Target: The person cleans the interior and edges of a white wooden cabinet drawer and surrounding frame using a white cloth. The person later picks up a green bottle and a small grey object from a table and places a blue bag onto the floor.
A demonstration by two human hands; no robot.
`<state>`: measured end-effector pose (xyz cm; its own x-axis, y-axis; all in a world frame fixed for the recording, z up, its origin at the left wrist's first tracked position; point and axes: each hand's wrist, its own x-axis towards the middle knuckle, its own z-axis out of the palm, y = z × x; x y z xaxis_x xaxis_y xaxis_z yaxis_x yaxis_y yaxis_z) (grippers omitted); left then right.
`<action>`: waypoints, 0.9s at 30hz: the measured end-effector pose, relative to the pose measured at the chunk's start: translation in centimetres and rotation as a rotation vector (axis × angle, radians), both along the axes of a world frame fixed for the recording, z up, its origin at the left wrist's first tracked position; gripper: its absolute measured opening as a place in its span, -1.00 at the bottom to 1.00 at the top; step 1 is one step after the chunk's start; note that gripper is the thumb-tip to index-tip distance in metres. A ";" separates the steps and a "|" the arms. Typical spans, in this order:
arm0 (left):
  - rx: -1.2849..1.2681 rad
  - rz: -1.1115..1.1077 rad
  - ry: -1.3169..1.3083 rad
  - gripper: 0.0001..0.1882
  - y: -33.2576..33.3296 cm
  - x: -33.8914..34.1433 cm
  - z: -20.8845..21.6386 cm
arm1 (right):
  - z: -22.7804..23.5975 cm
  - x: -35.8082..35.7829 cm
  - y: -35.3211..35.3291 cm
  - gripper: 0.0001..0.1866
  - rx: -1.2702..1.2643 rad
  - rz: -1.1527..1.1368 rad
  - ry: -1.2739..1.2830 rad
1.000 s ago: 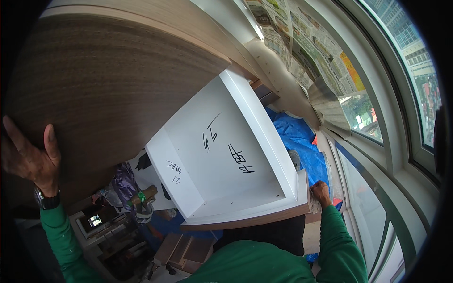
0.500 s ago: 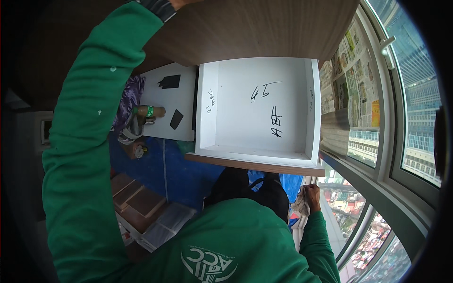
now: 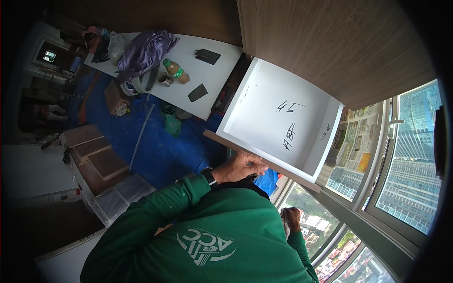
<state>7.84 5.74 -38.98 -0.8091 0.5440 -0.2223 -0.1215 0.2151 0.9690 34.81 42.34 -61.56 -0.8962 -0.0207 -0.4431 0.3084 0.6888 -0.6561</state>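
Observation:
A white drawer (image 3: 264, 127) with a brown wood-grain front stands pulled out of the cabinet, dark handwriting marked on its bottom and sides. My left hand (image 3: 240, 167), a dark band at its wrist, is closed over the edge of the drawer front (image 3: 283, 172); its fingertips are partly hidden there. Low on the right, beside the window, my right hand (image 3: 294, 218) is closed around a crumpled greyish rag (image 3: 285, 220), held apart from the drawer. Nothing lies inside the drawer.
A wood-grain cabinet panel (image 3: 330, 42) rises behind the drawer. Left of it, a white surface (image 3: 203, 80) carries a bottle (image 3: 176, 71), a mug (image 3: 164, 79), dark flat pieces and purple cloth (image 3: 144, 54). Blue sheeting (image 3: 155, 137) covers the floor near stacked brown boards (image 3: 107, 162). Windows line the right.
My left hand has come down from the upper cabinet to the drawer front. The view has turned left, showing more of the white surface. My right hand still holds the rag.

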 end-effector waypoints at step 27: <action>0.062 0.156 -0.370 0.02 3.4 -9.0 -11.8 | 1.3 -13.5 -2.5 -0.63 0.064 0.252 0.069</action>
<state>-1.17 9.15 -50.82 -0.7544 0.4431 -0.4843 -0.4909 0.1089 0.8644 21.35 39.86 -60.24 -0.8946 -0.2211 -0.3883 0.0775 0.7791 -0.6221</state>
